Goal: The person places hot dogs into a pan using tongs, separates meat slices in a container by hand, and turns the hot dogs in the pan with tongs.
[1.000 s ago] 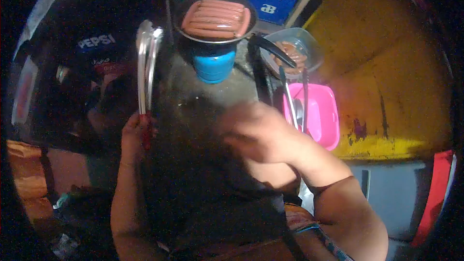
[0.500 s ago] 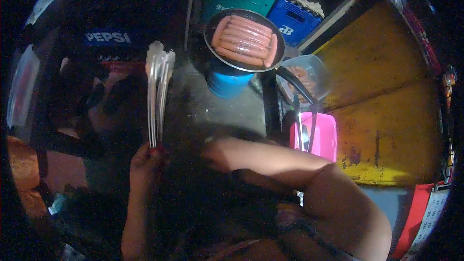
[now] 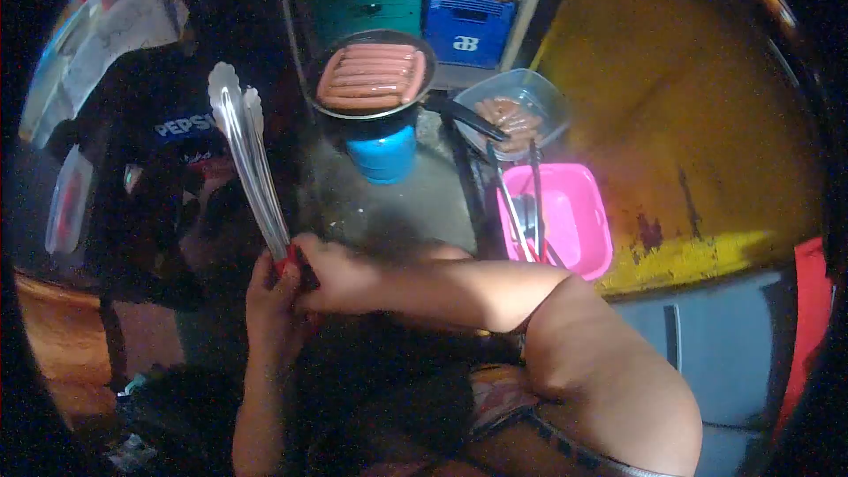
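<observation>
My left hand [image 3: 271,296] is closed round the red lower end of metal tongs [image 3: 256,172]. The tongs point up and away, their scalloped tips a little apart with nothing between them. Across from the right comes my right hand [image 3: 325,269], closed at the same red end; its fingertips are partly hidden. Beyond the hands, a black frying pan [image 3: 375,113] holds a packed layer of hot dogs [image 3: 371,75]. Below the pan shows a blue rounded cylinder [image 3: 384,155]. The pan's handle [image 3: 473,117] points right, over a clear plastic tub [image 3: 548,102] with more sausages [image 3: 508,128].
A pink basin [image 3: 579,221] stands nearer me on the right, with long metal utensils [image 3: 511,199] leaning in it. Blue [image 3: 468,31] and teal crates [image 3: 371,4] are at the back. A worn yellow panel [image 3: 671,124] fills the right. PEPSI lettering [image 3: 184,126] shows at left.
My right hand has moved left to the tongs' red end beside my left hand. The tongs now lean further left. The view has shifted, with pan and crates further left.
</observation>
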Action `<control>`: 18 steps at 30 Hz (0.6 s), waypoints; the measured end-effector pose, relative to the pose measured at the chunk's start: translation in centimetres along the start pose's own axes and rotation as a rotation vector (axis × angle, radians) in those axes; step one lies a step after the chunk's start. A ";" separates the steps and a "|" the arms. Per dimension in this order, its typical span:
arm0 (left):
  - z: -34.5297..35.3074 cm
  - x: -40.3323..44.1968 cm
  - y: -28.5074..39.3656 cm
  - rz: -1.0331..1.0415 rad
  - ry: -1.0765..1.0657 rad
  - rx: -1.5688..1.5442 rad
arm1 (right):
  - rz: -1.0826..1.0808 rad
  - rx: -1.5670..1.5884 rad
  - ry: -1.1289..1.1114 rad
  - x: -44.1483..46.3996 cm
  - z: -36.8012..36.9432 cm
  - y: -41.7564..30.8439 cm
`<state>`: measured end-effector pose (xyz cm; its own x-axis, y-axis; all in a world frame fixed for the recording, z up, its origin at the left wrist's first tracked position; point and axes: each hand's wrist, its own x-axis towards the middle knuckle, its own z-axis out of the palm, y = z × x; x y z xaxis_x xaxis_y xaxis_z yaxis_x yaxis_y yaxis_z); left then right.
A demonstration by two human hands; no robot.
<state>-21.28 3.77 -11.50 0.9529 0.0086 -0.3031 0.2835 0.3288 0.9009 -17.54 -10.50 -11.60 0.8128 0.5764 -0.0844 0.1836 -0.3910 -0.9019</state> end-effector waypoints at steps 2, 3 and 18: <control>2.3 -0.3 0.4 0.041 -0.111 0.036 | -0.039 0.143 0.139 -1.4 -0.8 0.7; 3.5 -0.4 0.7 0.066 -0.165 0.048 | -0.063 0.207 0.205 -1.9 -1.1 1.3; -2.2 -1.1 1.2 0.172 0.087 0.437 | 0.227 -0.278 1.122 -20.0 -23.3 13.1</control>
<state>-22.27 6.25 -10.79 0.9828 0.1138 -0.1458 0.1585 -0.1124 0.9809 -18.46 -43.86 -11.80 0.8484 -0.4263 0.3139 -0.0263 -0.6261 -0.7793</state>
